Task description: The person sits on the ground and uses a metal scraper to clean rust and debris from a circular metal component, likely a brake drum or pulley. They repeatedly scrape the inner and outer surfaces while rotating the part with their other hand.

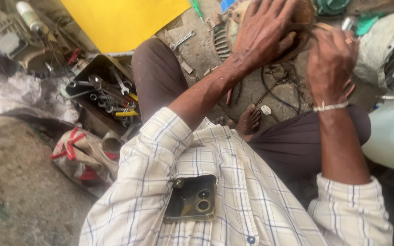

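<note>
Gripping a rusty round metal part (pixel 303 32) above the ground, the left hand (pixel 263 34) lay spread over it, the right hand (pixel 329 64) curled at its edge, work mid-way, toolbox (pixel 85 68) wrenches unused.

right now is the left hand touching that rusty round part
Touching: the head view shows the left hand pressed flat on the rusty round part, fingers curled over it.

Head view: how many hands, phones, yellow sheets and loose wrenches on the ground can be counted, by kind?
Hands: 2, left hand and right hand, both on a rusty round part
Phones: 1, phone
Yellow sheets: 1, yellow sheet
Loose wrenches: 1, wrench
Total: 5
</note>
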